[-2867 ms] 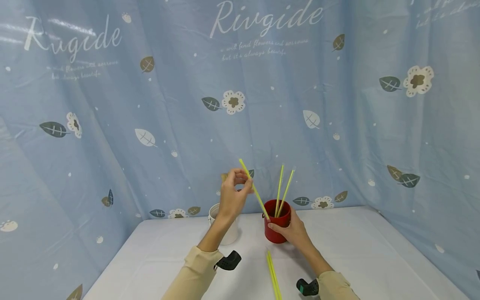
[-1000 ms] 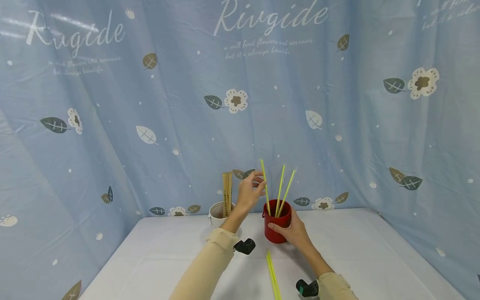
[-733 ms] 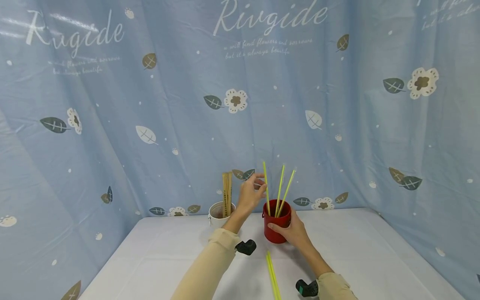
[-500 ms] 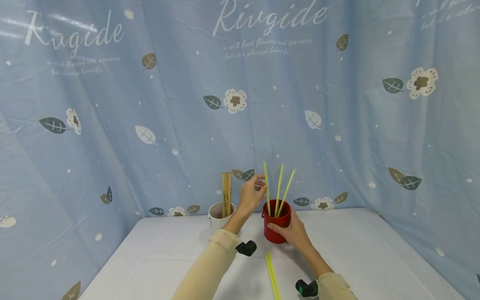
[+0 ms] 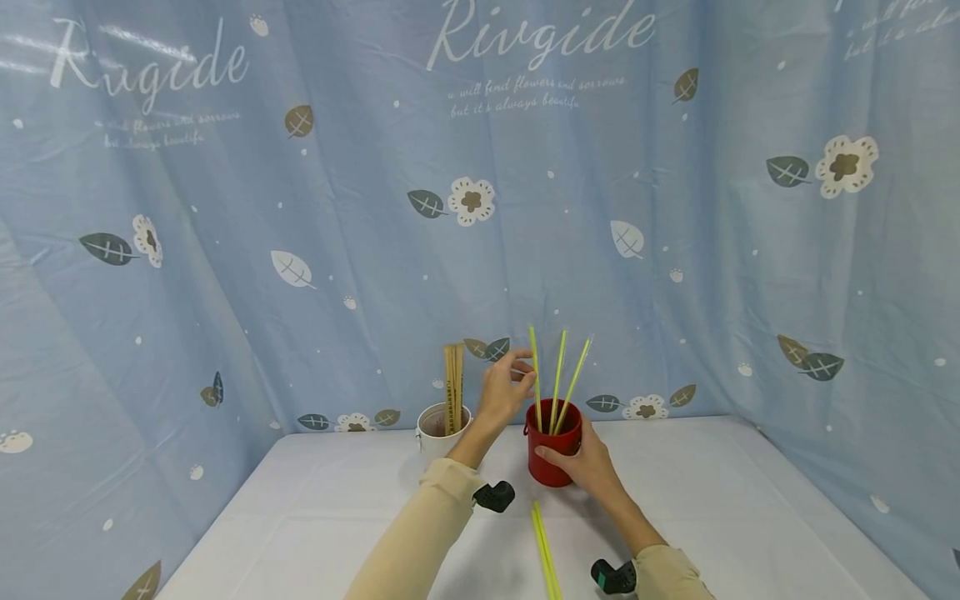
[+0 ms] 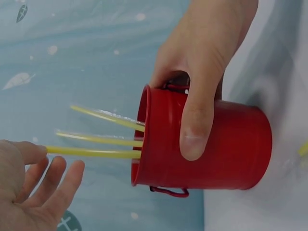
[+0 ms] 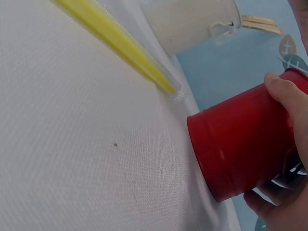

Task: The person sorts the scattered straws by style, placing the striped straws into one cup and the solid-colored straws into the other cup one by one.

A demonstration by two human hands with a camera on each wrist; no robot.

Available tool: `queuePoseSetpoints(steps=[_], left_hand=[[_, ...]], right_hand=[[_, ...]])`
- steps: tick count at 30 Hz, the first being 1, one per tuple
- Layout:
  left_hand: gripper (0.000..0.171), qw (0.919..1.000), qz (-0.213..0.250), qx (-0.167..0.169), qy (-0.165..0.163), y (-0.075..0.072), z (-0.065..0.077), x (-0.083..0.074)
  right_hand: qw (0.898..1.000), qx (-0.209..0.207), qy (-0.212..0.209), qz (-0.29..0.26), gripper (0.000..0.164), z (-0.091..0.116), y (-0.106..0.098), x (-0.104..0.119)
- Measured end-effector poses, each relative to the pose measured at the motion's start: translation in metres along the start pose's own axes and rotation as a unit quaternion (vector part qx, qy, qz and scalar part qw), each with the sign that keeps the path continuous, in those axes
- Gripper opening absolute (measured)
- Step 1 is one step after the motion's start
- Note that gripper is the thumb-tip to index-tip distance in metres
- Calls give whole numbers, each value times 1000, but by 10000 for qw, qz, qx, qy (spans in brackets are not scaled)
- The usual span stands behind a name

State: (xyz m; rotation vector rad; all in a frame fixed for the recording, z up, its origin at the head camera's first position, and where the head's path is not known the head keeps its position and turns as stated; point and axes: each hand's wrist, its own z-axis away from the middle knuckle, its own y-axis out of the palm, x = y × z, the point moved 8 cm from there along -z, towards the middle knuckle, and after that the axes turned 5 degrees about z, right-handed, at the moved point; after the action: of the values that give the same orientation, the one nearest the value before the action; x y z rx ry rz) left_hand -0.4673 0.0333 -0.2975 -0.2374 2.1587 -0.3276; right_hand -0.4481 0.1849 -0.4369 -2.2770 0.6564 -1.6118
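A small red bucket [image 5: 551, 467] stands upright on the white tablecloth, its loop handles visible at the sides. My right hand [image 5: 592, 461] grips it from the right, thumb across the front and fingers partly hidden behind. Two yellow straws [image 6: 113, 118] in clear wrappers lean inside the bucket. A third yellow straw [image 5: 536, 358] stands at the left of its mouth, lower end inside. My left hand [image 5: 506, 387] pinches this straw above the rim between thumb and forefinger, the other fingers spread loosely. In the left wrist view, the thumb covers its upper part.
Left of the red bucket is a white bucket [image 5: 433, 429] holding several thin wooden sticks [image 5: 453, 387], probably wrapped chopsticks. More wrapped yellow straws [image 5: 546, 550] lie on the tablecloth [image 5: 337, 517] in front. A blue patterned curtain [image 5: 360, 208] hangs behind the table.
My left hand has moved right and turned the straw from slanted outside the red bucket to nearly upright inside it, lately sinking slightly. My right hand stays on the bucket.
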Motion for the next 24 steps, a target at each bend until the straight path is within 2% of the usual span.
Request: queuePoseSetpoints(steps=[13, 17, 24], left_hand=[[30, 9997, 231, -10, 97, -9, 3, 0], [27, 9995, 254, 29, 199, -13, 11, 3], [23, 9997, 124, 56, 202, -20, 33, 13]], right_hand=[[10000, -17, 3, 4, 92, 1, 0, 0], [10000, -22, -19, 12, 92, 1, 0, 1], [10000, -29, -29, 40, 93, 2, 0, 3]])
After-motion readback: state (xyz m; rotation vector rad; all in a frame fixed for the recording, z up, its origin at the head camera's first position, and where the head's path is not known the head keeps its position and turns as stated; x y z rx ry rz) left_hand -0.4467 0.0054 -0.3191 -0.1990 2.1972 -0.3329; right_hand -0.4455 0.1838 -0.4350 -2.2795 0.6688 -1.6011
